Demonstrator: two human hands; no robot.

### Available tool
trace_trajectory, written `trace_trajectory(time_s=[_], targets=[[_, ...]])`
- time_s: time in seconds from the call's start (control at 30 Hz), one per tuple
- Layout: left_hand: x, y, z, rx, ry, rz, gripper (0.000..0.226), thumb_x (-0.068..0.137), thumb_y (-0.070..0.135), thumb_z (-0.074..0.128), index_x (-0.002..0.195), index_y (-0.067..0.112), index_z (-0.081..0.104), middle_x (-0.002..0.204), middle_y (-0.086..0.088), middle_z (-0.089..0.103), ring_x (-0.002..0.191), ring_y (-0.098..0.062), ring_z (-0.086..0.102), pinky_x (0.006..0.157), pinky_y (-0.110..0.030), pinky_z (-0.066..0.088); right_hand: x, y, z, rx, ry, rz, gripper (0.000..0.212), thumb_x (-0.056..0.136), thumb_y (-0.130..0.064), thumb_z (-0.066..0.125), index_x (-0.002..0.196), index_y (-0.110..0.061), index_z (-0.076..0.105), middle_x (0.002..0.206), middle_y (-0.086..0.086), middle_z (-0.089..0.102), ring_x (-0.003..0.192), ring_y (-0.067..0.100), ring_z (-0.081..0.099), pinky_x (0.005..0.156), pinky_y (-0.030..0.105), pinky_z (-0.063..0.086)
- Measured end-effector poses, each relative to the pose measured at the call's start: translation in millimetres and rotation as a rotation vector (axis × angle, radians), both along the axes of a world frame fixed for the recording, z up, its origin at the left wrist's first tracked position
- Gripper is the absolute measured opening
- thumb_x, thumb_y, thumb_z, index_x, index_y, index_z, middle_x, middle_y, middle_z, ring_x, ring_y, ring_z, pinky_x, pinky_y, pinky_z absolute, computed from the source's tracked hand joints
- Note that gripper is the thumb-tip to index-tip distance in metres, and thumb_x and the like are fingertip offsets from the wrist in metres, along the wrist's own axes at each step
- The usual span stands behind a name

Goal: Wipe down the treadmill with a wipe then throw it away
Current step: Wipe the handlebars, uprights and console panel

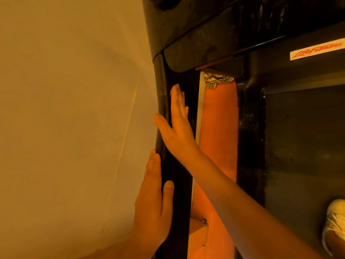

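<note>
The right hand (177, 124) lies flat, fingers straight and together, pressing on the black treadmill rail (182, 193) beside the wall (74, 109). The left hand (155, 200) rests open lower down with its thumb on the rail. Whether a wipe sits under either palm, I can't tell.

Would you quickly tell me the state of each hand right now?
Left hand: open, flat along the rail edge.
Right hand: open, pressed flat on the rail, nothing visibly held.

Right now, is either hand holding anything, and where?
Nothing is gripped. The right hand presses flat on the black rail; a pale sliver at its fingertips may be the wipe. The left hand rests flat on the rail.
</note>
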State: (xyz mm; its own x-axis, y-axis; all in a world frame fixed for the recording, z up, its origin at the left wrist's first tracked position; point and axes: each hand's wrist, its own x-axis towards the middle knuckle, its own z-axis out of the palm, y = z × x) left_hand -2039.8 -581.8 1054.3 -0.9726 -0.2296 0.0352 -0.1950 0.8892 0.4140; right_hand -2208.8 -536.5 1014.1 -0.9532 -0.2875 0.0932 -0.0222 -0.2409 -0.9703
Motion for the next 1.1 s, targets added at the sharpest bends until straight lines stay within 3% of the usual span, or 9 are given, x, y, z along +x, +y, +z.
trace_trajectory(time_s=[0.13,0.4,0.5,0.67,0.8,0.93,1.1], targets=[[0,1,0,-0.003,-0.009,-0.003,0.061,0.103,0.053,0.03,0.154,0.062,-0.003,0.167,0.028,0.008,0.154,-0.002,0.016,0.124,-0.03,0.025,-25,1,10,-0.012,-0.047,-0.018,0.084,0.097,-0.045,0.044,0.164,-0.018,0.0,0.173,-0.001,-0.002,0.157,0.013,-0.01,0.126,0.044,-0.01],[1,0,-1,-0.007,-0.007,0.003,0.061,0.103,0.054,0.03,0.154,0.062,-0.002,0.167,0.029,0.009,0.154,-0.001,0.017,0.122,-0.033,0.024,-30,1,10,-0.039,0.008,-0.031,0.077,0.101,-0.043,0.04,0.164,-0.016,0.005,0.172,0.002,0.004,0.157,0.012,-0.005,0.121,0.03,-0.01],[0,-1,-2,-0.017,-0.012,0.008,0.061,0.102,0.054,0.03,0.154,0.062,-0.002,0.166,0.03,0.009,0.154,0.001,0.016,0.121,-0.018,0.021,-43,1,2,-0.053,-0.039,-0.014,0.07,0.103,-0.046,0.028,0.164,-0.018,0.007,0.173,0.0,0.004,0.157,0.011,-0.006,0.12,0.026,-0.011],[1,-2,-3,-0.022,-0.011,0.016,0.062,0.102,0.052,0.031,0.154,0.062,-0.002,0.167,0.029,0.01,0.153,0.002,0.016,0.117,-0.008,0.018,-62,-2,-6,-0.01,-0.184,-0.052,0.063,0.109,-0.043,0.025,0.164,-0.019,0.007,0.173,-0.001,0.001,0.158,0.015,-0.005,0.126,0.038,-0.009],[1,-3,-4,-0.018,-0.024,0.017,0.062,0.102,0.053,0.03,0.154,0.062,-0.003,0.167,0.029,0.009,0.153,0.002,0.016,0.119,-0.012,0.019,-62,-4,4,-0.01,-0.156,-0.054,0.075,0.099,-0.053,0.021,0.164,-0.019,0.006,0.173,0.002,0.001,0.158,0.016,-0.006,0.119,0.03,-0.012],[1,-5,-5,-0.038,0.005,-0.013,0.064,0.104,0.045,0.033,0.158,0.054,0.001,0.169,0.022,0.011,0.155,-0.004,0.017,0.122,-0.021,0.021,-67,1,-20,0.102,0.024,-0.011,0.067,0.106,-0.048,0.021,0.164,-0.022,0.002,0.173,0.0,-0.002,0.157,0.013,-0.007,0.121,0.035,-0.014],[1,-3,-4,-0.002,0.003,0.009,0.062,0.104,0.05,0.032,0.157,0.057,0.0,0.168,0.023,0.013,0.154,-0.004,0.019,0.125,-0.035,0.027,-95,3,-36,0.207,-0.133,-0.019,0.061,0.112,-0.04,0.022,0.164,-0.018,-0.001,0.172,0.001,-0.007,0.157,0.016,-0.012,0.126,0.047,-0.011]])
